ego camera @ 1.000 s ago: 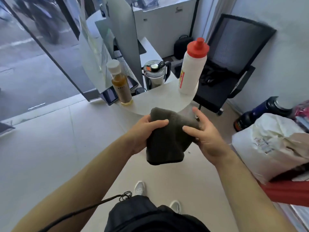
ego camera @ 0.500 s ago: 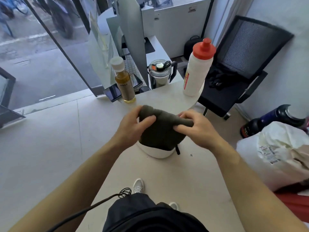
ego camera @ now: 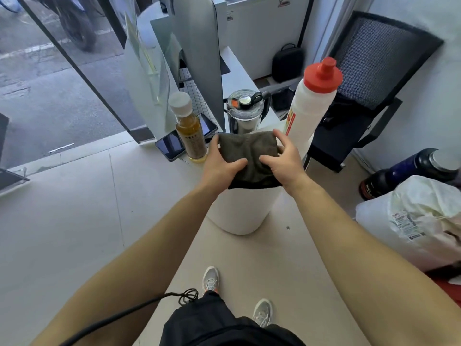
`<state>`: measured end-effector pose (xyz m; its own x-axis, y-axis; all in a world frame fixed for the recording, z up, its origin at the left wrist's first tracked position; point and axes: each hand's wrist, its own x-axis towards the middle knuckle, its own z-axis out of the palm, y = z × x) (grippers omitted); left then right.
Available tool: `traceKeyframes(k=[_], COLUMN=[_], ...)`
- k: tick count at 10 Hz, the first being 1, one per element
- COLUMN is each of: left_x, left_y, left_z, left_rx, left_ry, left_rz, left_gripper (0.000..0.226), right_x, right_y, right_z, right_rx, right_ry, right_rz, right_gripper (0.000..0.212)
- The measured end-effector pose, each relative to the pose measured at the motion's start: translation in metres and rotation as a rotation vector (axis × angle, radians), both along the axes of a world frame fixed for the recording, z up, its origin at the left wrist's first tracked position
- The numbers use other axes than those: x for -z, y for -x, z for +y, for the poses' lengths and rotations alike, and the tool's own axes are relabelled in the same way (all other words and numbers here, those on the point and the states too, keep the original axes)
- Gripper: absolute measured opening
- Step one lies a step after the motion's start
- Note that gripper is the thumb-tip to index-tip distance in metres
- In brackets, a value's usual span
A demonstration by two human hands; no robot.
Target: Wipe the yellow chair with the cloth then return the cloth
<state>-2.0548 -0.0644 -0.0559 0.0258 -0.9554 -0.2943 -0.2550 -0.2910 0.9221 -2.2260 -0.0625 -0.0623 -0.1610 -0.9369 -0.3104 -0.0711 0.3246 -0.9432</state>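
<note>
A dark olive cloth (ego camera: pixel 249 156) lies folded on the rounded end of a white counter (ego camera: pixel 239 211). My left hand (ego camera: pixel 220 166) grips its left side, thumb on top. My right hand (ego camera: pixel 284 161) grips its right side, fingers curled over the far edge. No yellow chair shows in this view.
Behind the cloth stand an amber bottle (ego camera: pixel 190 131), a lidded clear jug (ego camera: pixel 245 113) and a white bottle with a red cap (ego camera: pixel 311 106). Two phones (ego camera: pixel 172 144) lie at the left. A black mesh chair (ego camera: pixel 369 78) sits right, a white bag (ego camera: pixel 414 216) nearer.
Both hands carried the cloth forward from mid-air over the floor onto the counter's end, and folded it flatter. The view has moved closer to the counter.
</note>
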Motion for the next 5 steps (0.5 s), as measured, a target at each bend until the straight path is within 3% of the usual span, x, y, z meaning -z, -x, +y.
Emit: traceKeyframes(k=[1,2,3,5], left_x=[0.003,0.012,0.008,-0.009], left_y=[0.007,0.01,0.011,0.009], left_z=[-0.004,-0.004,0.0,0.01], left_rx=[0.166,0.332,0.375,0.346], left_ry=[0.144,0.167,0.1,0.23], left_rz=[-0.179,-0.631,-0.85,-0.985], left_gripper=[0.095,0.069,0.061,0.045], right_x=[0.0,-0.002,-0.012,-0.027], right_y=[-0.007,-0.014,-0.02,-0.015], right_z=[-0.012,-0.016,-0.01,0.004], right_rx=[-0.156,-0.312,-0.357,-0.392], right_ry=[0.072,-0.008,-0.114,0.059], right_rz=[0.397,0.934,1.237,1.446], right_gripper=[0.079,0.071,0.058,0.034])
